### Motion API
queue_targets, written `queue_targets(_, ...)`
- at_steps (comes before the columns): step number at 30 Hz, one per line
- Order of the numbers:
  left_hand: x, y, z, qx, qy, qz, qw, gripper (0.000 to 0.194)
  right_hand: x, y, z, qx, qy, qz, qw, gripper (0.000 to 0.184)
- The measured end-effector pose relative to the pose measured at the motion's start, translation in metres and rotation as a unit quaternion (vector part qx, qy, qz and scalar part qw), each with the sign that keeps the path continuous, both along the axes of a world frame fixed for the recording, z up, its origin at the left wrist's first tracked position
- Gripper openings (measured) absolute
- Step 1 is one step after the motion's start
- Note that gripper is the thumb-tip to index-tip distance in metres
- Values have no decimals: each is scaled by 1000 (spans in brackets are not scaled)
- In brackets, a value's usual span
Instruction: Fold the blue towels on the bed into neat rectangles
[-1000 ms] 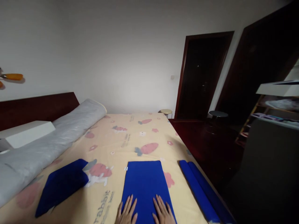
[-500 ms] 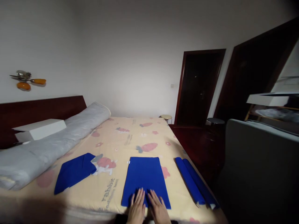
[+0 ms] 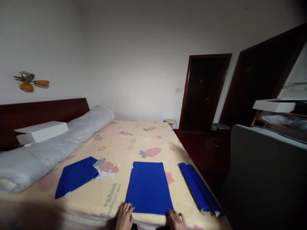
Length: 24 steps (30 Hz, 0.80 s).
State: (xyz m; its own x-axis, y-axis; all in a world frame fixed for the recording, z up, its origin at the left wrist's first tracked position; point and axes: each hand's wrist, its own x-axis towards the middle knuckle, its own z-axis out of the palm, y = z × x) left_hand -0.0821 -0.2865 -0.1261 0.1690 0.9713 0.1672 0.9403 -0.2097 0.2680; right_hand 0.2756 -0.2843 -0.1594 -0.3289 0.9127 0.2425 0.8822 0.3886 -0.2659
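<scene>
Lying flat on bed (image 3: 129, 156) nr edge: blue cloth (image 3: 149, 188), L hand (image 3: 125, 217) at its near-L corner, R hand (image 3: 177, 219) at near-R, fingers curled; can't tell if pinching. Spread corner to corner prob. b/c that squares the edge. Two blue rolls (image 3: 193, 187) lie off R, prob. so cloth has room.
</scene>
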Motion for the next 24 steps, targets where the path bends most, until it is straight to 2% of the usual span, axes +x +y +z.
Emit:
queue_targets(3,0,2,-6,-22,15,37,999,56,-3,3,6,6,-5,6,1000,47)
queue_targets(6,-4,8,-10,-80,39,43,995,63,-4,6,3,46,-12,15,999,39)
queue_targets(12,-9,23,4,-150,58,14,987,71,-9,15,-1,121,-39,1,992,26)
queue_targets(15,-14,25,11,-143,103,6,984,69,-7,18,-1,101,-44,-6,994,34)
queue_targets(19,-17,24,19,-97,151,-22,984,55,-11,21,-9,58,-55,-17,997,45)
queue_targets(21,-9,24,21,-94,151,-50,983,51,-26,25,-15,49,-65,-36,996,44)
queue_targets(24,21,23,17,-134,117,-92,980,59,-64,32,-17,17,-64,-25,997,49)
